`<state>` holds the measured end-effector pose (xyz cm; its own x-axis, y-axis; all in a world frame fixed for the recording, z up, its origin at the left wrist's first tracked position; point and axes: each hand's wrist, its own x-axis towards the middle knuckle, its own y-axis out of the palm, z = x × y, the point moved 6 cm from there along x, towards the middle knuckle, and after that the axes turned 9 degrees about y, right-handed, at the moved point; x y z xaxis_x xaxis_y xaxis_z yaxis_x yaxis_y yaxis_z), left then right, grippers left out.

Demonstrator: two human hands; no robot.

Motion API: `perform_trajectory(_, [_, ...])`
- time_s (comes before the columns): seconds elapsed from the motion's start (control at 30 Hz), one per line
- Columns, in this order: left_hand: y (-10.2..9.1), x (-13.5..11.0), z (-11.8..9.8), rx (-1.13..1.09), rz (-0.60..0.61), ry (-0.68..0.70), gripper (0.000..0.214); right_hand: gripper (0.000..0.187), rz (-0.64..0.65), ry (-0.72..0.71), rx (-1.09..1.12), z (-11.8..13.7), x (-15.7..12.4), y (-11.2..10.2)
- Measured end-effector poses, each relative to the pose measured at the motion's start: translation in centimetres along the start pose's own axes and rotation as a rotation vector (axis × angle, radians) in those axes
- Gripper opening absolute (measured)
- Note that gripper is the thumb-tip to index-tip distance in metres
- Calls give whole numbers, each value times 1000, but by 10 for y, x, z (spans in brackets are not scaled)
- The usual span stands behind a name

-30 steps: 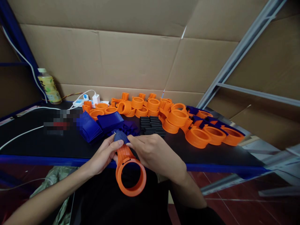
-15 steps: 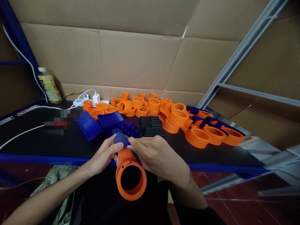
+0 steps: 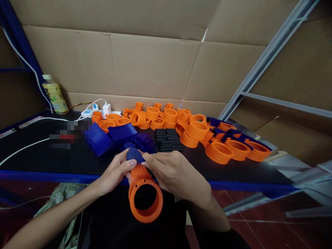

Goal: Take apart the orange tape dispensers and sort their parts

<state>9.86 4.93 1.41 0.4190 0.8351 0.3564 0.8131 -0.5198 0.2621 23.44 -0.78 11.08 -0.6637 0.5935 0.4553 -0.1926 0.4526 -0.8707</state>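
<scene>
An orange plastic ring part (image 3: 132, 202) with a ribbed neck hangs over my lap, its round opening toward me. At the top of the neck sits a dark blue piece (image 3: 134, 155). My left hand (image 3: 118, 171) is closed around the neck, its thumb pressed where blue meets orange. From the other side, the closed fingers of my right hand (image 3: 169, 169) press against the blue piece's right edge; its fingertips are partly hidden. Just beyond my hands lie small blue parts (image 3: 145, 141) and a stack of black cylinders (image 3: 167, 140).
Flat blue pieces (image 3: 121, 133) lie stacked on the black tabletop (image 3: 33, 152). Several orange ring parts (image 3: 195, 129) are heaped behind, others with blue parts (image 3: 237, 149) at right. A bottle (image 3: 55, 97) and a power strip with a white charger (image 3: 106, 109) stand at back left.
The orange ring part has tilted very slightly, and the blue piece on its neck has shifted a little toward me. Both hands keep nearly the same place.
</scene>
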Motion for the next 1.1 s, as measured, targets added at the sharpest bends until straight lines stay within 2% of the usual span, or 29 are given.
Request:
perform_trajectory(0.23, [0,-2,-1,-8,-68,19,40,31,-12,26,36,1,1,6])
perform_trajectory(0.37, [0,-3,-2,9,-121,30,42,32,-80,49,11,3,0,7])
perform_trajectory(0.6, [1,-5,-3,82,-126,58,44,26,-175,106,67,4,-3,7])
perform_trajectory(0.7, [0,-7,-1,68,-137,70,47,22,-282,150,128,-3,-4,8])
perform_trajectory(0.8, [0,-7,-1,55,-158,88,50,20,-368,253,181,-14,-5,7])
perform_trajectory(0.93, [2,-4,1,-42,-175,47,50,27,-196,271,188,-23,3,4])
perform_trajectory(1.1, [3,-4,1,-170,-161,78,59,38,36,104,367,-45,30,-15])
